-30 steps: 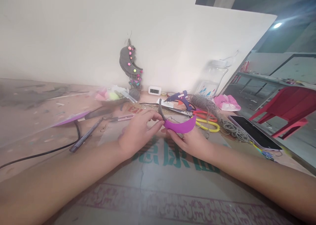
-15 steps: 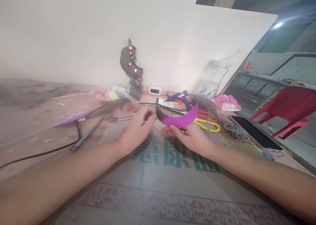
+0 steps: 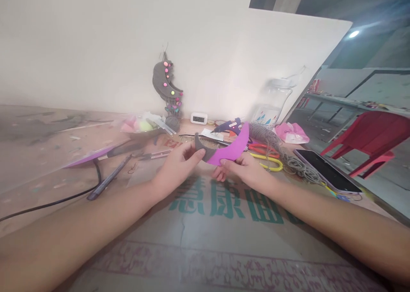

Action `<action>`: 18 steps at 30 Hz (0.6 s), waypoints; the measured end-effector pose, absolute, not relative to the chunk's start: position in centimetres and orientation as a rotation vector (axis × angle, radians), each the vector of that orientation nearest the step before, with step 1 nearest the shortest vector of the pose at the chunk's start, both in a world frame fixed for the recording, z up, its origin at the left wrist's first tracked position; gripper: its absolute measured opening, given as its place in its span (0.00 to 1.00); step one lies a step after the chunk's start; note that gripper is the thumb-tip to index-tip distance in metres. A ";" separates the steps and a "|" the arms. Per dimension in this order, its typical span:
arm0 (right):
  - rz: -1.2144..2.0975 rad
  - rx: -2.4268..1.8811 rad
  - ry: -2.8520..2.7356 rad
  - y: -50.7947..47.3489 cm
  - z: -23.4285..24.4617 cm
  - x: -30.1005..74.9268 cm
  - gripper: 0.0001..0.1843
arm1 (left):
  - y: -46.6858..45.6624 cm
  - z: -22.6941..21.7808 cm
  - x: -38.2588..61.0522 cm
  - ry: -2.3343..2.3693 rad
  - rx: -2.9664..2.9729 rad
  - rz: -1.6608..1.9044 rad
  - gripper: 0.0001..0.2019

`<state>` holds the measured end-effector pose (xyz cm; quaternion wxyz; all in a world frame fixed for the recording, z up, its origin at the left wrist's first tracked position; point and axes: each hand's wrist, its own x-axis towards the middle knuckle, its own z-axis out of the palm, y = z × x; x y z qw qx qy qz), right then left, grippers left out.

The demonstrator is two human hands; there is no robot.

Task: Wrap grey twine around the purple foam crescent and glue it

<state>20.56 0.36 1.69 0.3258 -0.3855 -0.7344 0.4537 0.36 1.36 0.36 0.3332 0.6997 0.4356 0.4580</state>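
A crescent moon cutout (image 3: 233,150) is held up above the table between both hands. Most of it is bare purple; its left end is wrapped in dark grey yarn (image 3: 201,146). My left hand (image 3: 179,163) pinches the wrapped end, thumb in front. Lower down on the purple part, my right hand (image 3: 241,169) grips the edge with its thumb on the front face and fingers curled behind. Behind the crescent, a blue glue gun (image 3: 231,126) and scissors with a yellow handle (image 3: 270,163) lie partly covered. Loose grey yarn (image 3: 267,134) runs along the right.
A finished grey moon ornament with coloured pompoms (image 3: 164,80) leans on the white wall. A small digital clock (image 3: 198,118), a clear bottle (image 3: 272,101) and a pink bag (image 3: 292,133) stand at the back. At right lies a phone (image 3: 327,170); at left, a dark pen (image 3: 109,178).
My left hand has closed its thumb over the yarn-wrapped end. The crescent has tilted, its purple tip rising and its wrapped end dropping lower. The view has shifted slightly.
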 end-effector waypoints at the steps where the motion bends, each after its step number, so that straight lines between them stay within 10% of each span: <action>1: 1.226 -1.023 -1.961 0.8 2.0 21.0 0.21 | 1.5 0.4 0.3 1.136 1.802 1.198 0.13; 18: 0.243 -1.253 -2.136 1.6 10.1 22.7 0.10 | 1.1 0.0 1.2 1.037 1.818 0.937 0.12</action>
